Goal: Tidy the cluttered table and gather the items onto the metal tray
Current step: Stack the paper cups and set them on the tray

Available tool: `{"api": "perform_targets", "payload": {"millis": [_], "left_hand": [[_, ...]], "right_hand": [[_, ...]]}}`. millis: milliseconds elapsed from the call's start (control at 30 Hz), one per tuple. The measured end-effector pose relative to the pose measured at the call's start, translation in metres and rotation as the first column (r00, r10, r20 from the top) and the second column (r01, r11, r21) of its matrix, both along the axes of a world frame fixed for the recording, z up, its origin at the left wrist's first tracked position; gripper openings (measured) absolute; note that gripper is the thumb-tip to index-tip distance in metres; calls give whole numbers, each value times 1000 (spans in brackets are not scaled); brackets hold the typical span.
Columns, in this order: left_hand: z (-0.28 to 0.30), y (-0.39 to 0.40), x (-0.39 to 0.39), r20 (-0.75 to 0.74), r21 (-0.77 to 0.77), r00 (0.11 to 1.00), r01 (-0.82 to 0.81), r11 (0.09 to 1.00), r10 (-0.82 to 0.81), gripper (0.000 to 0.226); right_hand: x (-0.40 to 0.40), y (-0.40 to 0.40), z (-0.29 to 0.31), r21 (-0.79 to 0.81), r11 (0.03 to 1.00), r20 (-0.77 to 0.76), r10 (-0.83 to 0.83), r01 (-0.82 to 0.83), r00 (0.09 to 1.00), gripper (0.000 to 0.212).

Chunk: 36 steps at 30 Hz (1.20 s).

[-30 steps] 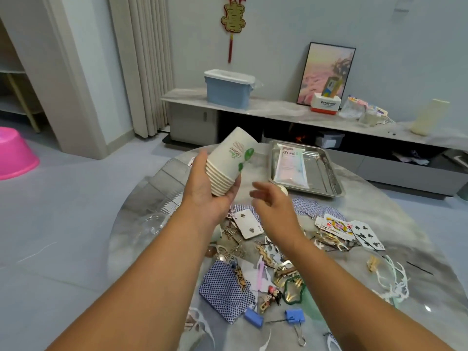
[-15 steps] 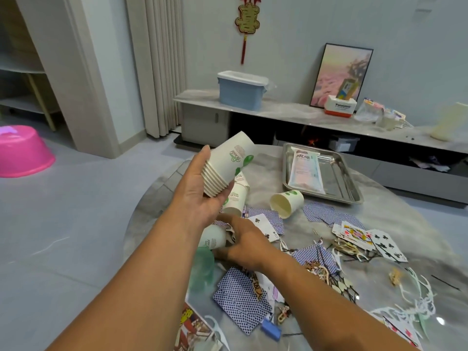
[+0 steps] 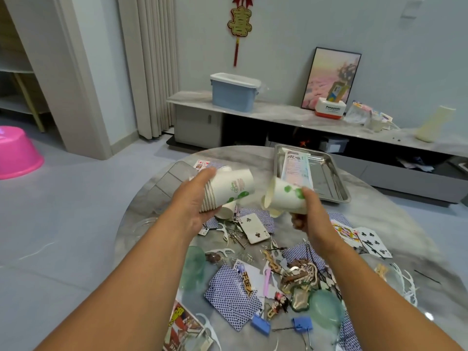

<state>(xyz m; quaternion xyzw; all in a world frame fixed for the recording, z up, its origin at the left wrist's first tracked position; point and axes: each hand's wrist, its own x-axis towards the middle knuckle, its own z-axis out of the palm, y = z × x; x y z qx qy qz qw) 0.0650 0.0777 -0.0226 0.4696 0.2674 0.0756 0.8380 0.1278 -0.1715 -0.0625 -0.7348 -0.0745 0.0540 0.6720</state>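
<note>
My left hand (image 3: 200, 198) grips a stack of white paper cups (image 3: 228, 190) with green leaf prints, held on its side above the table, bottom end pointing right. My right hand (image 3: 307, 211) holds a single matching paper cup (image 3: 285, 196), its open mouth turned left toward the stack, a small gap between them. Two more cups lie on the table, one under the stack (image 3: 226, 211) and one below the held cup (image 3: 274, 212). The metal tray (image 3: 329, 181) sits at the table's far right side with a flat plastic packet (image 3: 296, 168) in it.
The round marble table (image 3: 253, 155) is strewn with playing cards (image 3: 254, 228), blue binder clips (image 3: 260, 324), floss picks, keychains and hairpins. A pink basin (image 3: 17, 153) stands on the floor at left. A low cabinet (image 3: 278, 117) runs along the far wall.
My right hand has risen from the table with a single cup and brought it up beside the stack. My left hand has lowered and tipped the stack sideways.
</note>
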Motion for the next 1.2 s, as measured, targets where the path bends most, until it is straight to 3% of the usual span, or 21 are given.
{"api": "perform_targets", "payload": {"millis": [67, 267, 367, 433, 467, 533, 567, 667, 867, 1000, 1100, 1200], "left_hand": [[-3, -7, 1, -23, 74, 999, 48, 996, -47, 46], [-2, -44, -2, -22, 167, 969, 247, 954, -247, 62], [-1, -49, 1, 20, 130, 975, 215, 968, -219, 73], [0, -45, 5, 54, 75, 991, 120, 990, -124, 62], [0, -43, 8, 60, 40, 995, 75, 996, -78, 55], [-2, -38, 12, 55, -14, 998, 14, 1000, -13, 47], [-2, -36, 13, 50, -23, 999, -5, 1000, 6, 46], [-9, -34, 17, 21, -25, 999, -50, 998, 50, 43], [-14, -42, 20, -11, -18, 999, -53, 998, 53, 50], [-15, -45, 21, -8, -9, 998, -58, 998, 58, 48], [-17, -51, 22, -21, -24, 997, -68, 997, 68, 50], [-16, -60, 24, 4, -54, 997, -82, 995, 82, 53]], "right_hand": [[3, -4, 7, -9, 1000, -10, -25, 25, 1000, 44], [-7, 28, 17, -242, 958, 8, 164, -157, 986, 48], [-1, 36, 21, -252, 944, -26, 213, -213, 977, 57], [12, 34, 22, -189, 971, -51, 139, -146, 989, 63], [21, 31, 22, -201, 979, -31, 24, -30, 999, 58], [47, 19, 11, -363, 897, 68, -243, 251, 968, 41], [56, 12, 3, -444, 843, 91, -293, 302, 952, 43], [76, 3, -22, -588, 790, 44, -183, 173, 982, 74], [87, 13, -43, -499, 866, -55, -68, 32, 996, 87], [74, 15, -28, -220, 965, 38, -141, 146, 989, 90], [56, 21, -11, -88, 991, 54, -95, 100, 994, 82], [38, 32, -2, -65, 997, 87, -39, 45, 995, 73]]}}
